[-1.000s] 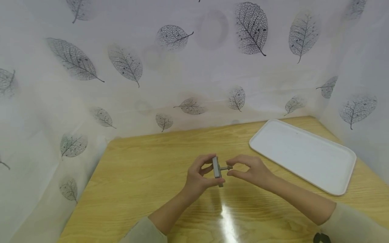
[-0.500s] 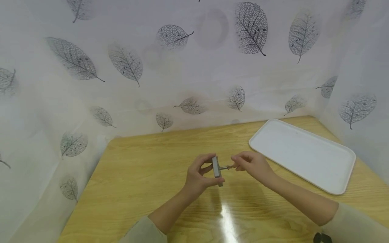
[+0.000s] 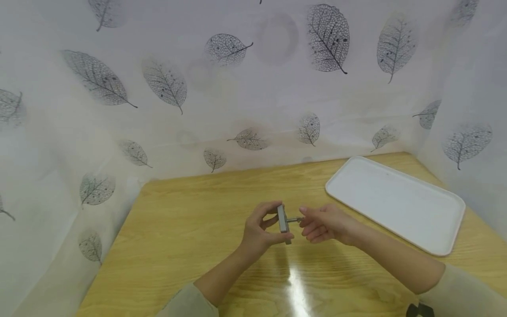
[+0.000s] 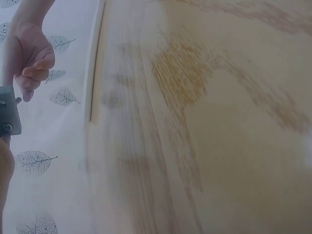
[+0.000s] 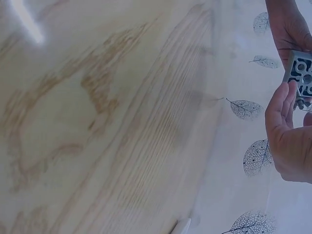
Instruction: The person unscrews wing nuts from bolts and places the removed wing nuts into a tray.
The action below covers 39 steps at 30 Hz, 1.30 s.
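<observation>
My left hand (image 3: 256,229) grips a small grey metal block (image 3: 283,219) between thumb and fingers, above the table. A thin metal screw (image 3: 292,219) sticks out of its right side. At the screw's outer end are the thumb and fingertips of my right hand (image 3: 328,223), thumb uppermost, fingers bent below; they partly hide that end. In the right wrist view the block (image 5: 301,73) shows round holes and dark recesses, with the right hand (image 5: 292,151) beside it. The left wrist view catches only the block's edge (image 4: 10,112) and the right hand (image 4: 35,63).
A white rectangular tray (image 3: 396,202) lies on the wooden table (image 3: 186,229) at the back right. Pale cloth with a leaf print (image 3: 253,92) hangs behind and along both sides. A small dark object (image 3: 420,310) shows at the bottom edge, by the right sleeve.
My right hand has turned at the screw's end: the forefinger was above and the thumb below, and now the thumb lies on top. The left hand and block have stayed in place.
</observation>
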Each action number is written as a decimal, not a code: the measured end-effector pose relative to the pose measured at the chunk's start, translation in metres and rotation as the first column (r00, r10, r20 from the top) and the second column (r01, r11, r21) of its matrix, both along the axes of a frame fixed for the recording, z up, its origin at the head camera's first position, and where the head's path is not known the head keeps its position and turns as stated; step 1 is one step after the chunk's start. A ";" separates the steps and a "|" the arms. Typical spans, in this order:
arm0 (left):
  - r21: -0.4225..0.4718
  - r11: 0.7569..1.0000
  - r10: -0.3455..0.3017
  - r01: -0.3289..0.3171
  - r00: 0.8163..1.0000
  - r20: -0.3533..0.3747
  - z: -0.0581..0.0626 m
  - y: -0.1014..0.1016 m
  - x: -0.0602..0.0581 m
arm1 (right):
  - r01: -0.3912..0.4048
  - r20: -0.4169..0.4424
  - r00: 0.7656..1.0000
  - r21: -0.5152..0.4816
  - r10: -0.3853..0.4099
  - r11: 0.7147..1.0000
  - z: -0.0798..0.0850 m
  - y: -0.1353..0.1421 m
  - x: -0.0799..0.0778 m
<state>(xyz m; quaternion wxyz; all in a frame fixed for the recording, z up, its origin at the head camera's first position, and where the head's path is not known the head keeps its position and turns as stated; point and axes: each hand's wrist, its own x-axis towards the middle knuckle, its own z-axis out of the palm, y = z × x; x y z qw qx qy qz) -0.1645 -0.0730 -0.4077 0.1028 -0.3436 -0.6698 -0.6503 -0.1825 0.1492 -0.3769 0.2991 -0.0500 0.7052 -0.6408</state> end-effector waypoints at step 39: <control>0.003 1.000 -0.014 0.014 1.000 0.012 -0.003 -0.001 -0.002 | 0.045 -0.741 0.669 0.112 0.053 0.993 -0.014 -0.001 -0.001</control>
